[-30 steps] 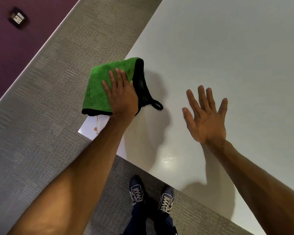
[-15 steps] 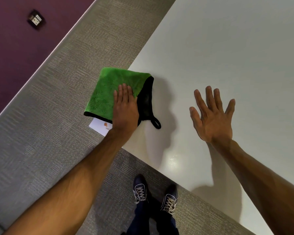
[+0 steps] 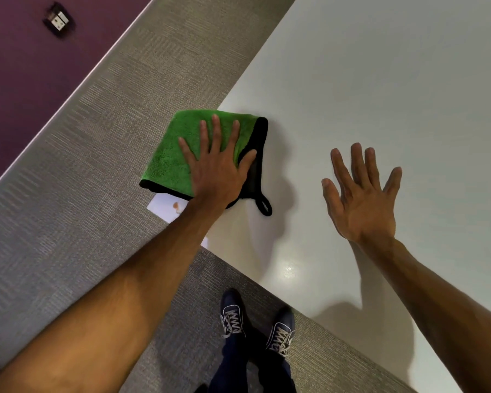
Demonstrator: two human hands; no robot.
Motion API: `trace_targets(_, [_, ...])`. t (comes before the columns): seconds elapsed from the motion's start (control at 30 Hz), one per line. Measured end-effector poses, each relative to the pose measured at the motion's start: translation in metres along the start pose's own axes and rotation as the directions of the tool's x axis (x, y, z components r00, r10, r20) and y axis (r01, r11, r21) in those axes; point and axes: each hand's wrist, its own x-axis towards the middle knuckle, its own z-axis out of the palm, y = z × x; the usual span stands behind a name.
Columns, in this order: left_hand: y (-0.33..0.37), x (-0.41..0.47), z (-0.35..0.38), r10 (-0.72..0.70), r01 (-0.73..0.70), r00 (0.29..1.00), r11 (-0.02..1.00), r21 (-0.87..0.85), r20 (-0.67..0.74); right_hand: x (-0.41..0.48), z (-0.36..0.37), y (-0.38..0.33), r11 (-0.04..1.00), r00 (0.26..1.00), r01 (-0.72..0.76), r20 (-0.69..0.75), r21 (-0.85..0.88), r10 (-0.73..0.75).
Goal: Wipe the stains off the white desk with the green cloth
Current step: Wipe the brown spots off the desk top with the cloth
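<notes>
A folded green cloth (image 3: 170,157) with a black edge and hanging loop lies over the left corner of the white desk (image 3: 380,95). My left hand (image 3: 219,168) presses flat on the cloth with its fingers spread. A small orange stain (image 3: 175,205) shows on the bare corner just below the cloth. Flat on the desk to the right rests my right hand (image 3: 360,197), fingers straight and apart, holding nothing.
Grey carpet (image 3: 68,222) surrounds the desk on the left and near sides. A purple floor area with a floor socket (image 3: 58,20) is at the far left. My shoes (image 3: 255,327) stand by the desk's near edge.
My left hand has spread its fingers on the cloth. The cloth slid down over the stained corner, then back up a little, so the stain shows again. My right hand stays flat.
</notes>
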Motion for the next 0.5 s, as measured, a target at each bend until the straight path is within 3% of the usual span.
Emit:
trace_targets(0.33, [0.005, 0.023, -0.001, 0.006, -0.012, 0.998, 0.994, -0.112, -0.059, -0.001, -0.006, -0.004, 1.0, 1.0, 0.002, 0.014, 0.02, -0.002])
trace_targets(0.5, [0.003, 0.0, -0.005, 0.095, -0.126, 0.987, 0.957, -0.261, -0.131, -0.001, -0.006, -0.004, 0.997, 1.0, 0.008, 0.019, 0.078, -0.009])
